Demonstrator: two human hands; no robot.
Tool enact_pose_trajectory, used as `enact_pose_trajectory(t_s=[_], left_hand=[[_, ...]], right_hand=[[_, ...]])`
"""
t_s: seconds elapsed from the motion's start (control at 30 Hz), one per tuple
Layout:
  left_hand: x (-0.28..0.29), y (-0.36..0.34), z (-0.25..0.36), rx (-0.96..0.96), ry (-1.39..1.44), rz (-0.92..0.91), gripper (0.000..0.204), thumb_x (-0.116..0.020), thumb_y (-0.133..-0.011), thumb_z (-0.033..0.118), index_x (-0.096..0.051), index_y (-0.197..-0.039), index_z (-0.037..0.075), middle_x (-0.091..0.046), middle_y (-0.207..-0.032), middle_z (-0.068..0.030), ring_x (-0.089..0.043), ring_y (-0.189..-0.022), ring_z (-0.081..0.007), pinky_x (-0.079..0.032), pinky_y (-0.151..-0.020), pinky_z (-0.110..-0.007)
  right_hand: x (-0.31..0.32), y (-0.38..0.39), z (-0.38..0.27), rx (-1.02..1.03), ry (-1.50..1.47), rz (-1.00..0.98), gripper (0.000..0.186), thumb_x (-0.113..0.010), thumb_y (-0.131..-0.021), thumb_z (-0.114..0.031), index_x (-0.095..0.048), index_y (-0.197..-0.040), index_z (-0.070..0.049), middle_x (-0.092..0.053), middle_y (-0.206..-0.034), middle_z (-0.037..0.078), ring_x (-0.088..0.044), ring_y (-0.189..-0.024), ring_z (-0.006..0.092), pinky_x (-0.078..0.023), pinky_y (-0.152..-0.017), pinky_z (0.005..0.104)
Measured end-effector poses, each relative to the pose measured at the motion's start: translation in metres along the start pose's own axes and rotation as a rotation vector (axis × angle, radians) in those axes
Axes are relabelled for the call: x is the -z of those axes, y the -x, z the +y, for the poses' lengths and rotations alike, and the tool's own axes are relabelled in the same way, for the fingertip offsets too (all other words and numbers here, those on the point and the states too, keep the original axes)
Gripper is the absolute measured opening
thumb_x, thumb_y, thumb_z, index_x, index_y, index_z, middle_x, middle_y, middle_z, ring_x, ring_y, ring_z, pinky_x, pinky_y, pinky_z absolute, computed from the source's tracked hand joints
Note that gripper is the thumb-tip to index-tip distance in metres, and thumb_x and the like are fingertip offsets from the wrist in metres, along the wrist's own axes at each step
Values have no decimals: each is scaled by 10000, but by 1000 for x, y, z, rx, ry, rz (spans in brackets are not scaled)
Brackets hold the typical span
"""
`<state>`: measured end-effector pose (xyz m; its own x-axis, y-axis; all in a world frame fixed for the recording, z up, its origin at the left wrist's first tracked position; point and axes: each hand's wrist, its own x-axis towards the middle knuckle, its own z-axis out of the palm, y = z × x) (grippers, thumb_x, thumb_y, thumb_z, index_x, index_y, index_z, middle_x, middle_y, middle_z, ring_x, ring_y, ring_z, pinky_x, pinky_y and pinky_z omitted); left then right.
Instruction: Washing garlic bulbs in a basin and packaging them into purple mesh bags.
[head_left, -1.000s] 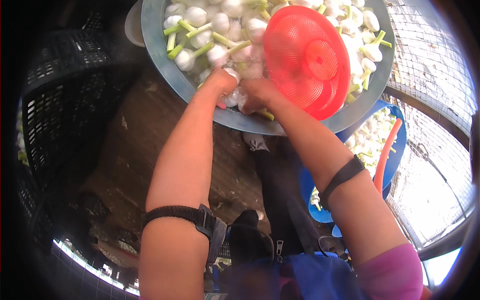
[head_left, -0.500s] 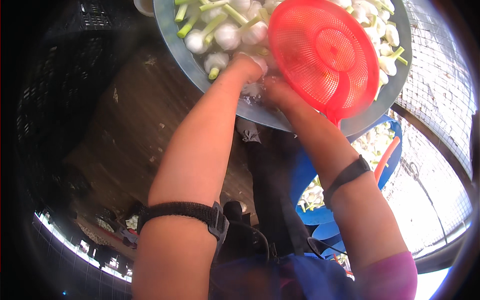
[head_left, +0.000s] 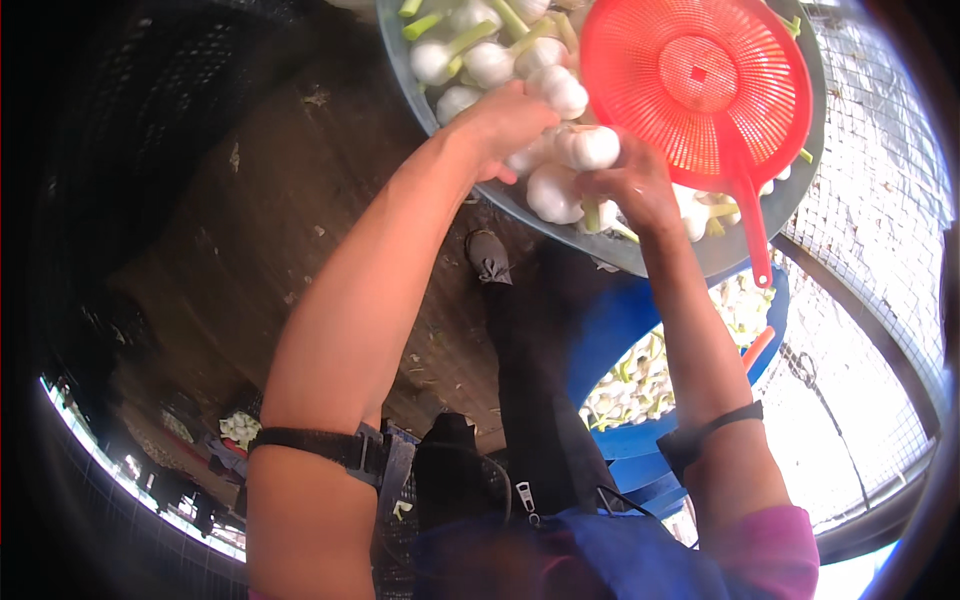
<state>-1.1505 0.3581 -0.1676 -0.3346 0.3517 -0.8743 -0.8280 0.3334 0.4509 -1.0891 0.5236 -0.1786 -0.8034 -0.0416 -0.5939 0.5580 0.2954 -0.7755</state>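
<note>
A wide grey-blue basin (head_left: 405,75) holds several white garlic bulbs (head_left: 490,63) with cut green stems. My left hand (head_left: 500,122) curls over its near-left part, gripping garlic, with a bulb (head_left: 563,92) at its fingertips. To its right, my right hand (head_left: 640,185) is closed round garlic, its fingers against a bulb (head_left: 590,147) and a larger one (head_left: 553,193). These bulbs cluster between both hands, and how many each hand grips is partly hidden. A red plastic strainer (head_left: 770,90) rests over the garlic beside my right hand, its handle (head_left: 752,235) crossing the basin's rim.
Below the basin, a blue tub (head_left: 610,335) full of garlic stands by my right forearm, with an orange handle (head_left: 758,347) at its edge. Wire mesh (head_left: 880,170) lines the right side. Brown floor (head_left: 250,220) with scraps lies to the left, and my shoe (head_left: 488,255) stands beneath the basin.
Both hands have risen out of the water with garlic bulbs between them. The right hand has moved farther right. Basin and strainer appear shifted right in the view, and the strainer's handle now shows fully.
</note>
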Motion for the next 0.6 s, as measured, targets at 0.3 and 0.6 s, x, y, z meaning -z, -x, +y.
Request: enact_pose_trajectory(t_s=[0.3,0.6], left_hand=[[-9,56,-42,-981,575,76,276,-509,-698,89,-532,-959,3,-566,-880,-77,-529,-818,-127,-425,-709,-237],[49,253,-241,-1395,991,454,476,-571,-702,-36,-394,-1131,67,-478,-1087,-73,-439,-1035,-181,-325,-914,-287]], right_hand=[[-47,88,-118,420,386,143,510,-632,-547,-40,-525,-1045,-4,-591,-910,91,-558,-845,172,-439,-780,306],[-226,222,-143,916,979,-240,520,-598,-638,27,-459,-1135,-39,-549,-1004,97,-521,-920,170,-418,-774,264]])
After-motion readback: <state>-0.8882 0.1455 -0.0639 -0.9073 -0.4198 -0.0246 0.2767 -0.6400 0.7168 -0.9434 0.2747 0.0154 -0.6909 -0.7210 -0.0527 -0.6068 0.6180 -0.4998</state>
